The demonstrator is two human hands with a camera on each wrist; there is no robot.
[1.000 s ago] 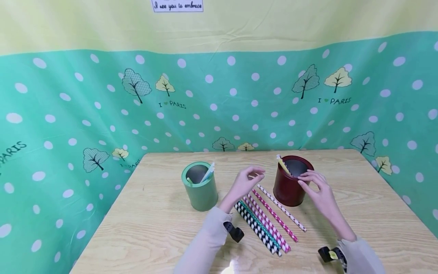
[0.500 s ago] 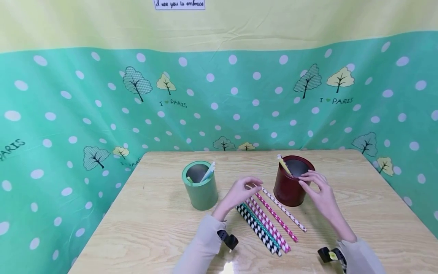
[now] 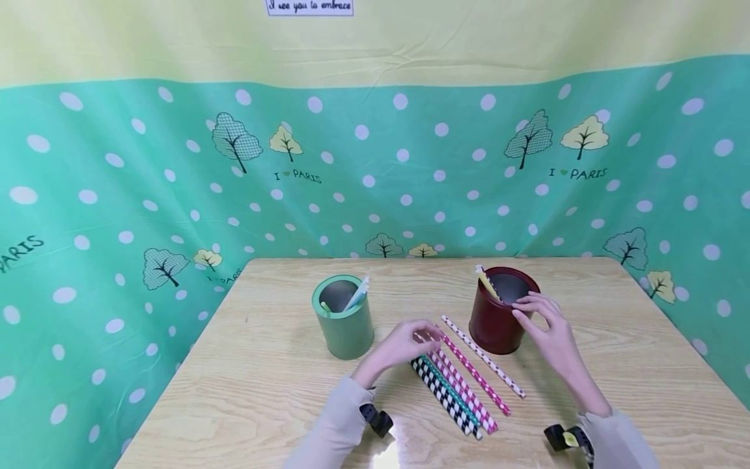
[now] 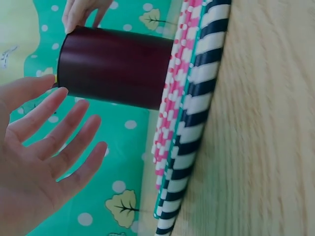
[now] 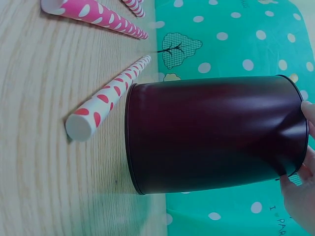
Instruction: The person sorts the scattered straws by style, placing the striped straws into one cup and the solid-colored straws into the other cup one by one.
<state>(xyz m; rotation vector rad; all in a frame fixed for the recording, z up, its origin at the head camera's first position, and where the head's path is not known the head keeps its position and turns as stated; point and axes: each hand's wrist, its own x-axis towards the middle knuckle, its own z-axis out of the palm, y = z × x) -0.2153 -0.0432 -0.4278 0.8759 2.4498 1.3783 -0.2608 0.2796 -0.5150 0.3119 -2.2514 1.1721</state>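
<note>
My left hand (image 3: pixel 404 342) hovers over the far ends of a row of paper straws, its fingers apart and loosely bent, with nothing in them. The row has black-and-white striped straws (image 3: pixel 439 394), a teal one (image 4: pixel 194 54), pink-and-white striped ones (image 3: pixel 463 384), a magenta dotted straw (image 3: pixel 477 372) and a white straw with red dots (image 3: pixel 486 358). At the right, my right hand (image 3: pixel 547 326) pinches the rim of an upright dark red canister (image 3: pixel 492 329), thumb outside. A yellow stick-like thing (image 3: pixel 486 284) with a white tip leans in that canister.
A green canister (image 3: pixel 348 335) stands left of the straws, with a light blue stick-like thing (image 3: pixel 356 296) leaning in it. All stand on a wooden table (image 3: pixel 246 371). A dotted green and yellow curtain (image 3: pixel 328 169) hangs behind the table's back edge.
My left hand has moved left and toward the near side, lower over the straws. My right hand stays at the dark red canister's rim. The straws and canisters have not moved.
</note>
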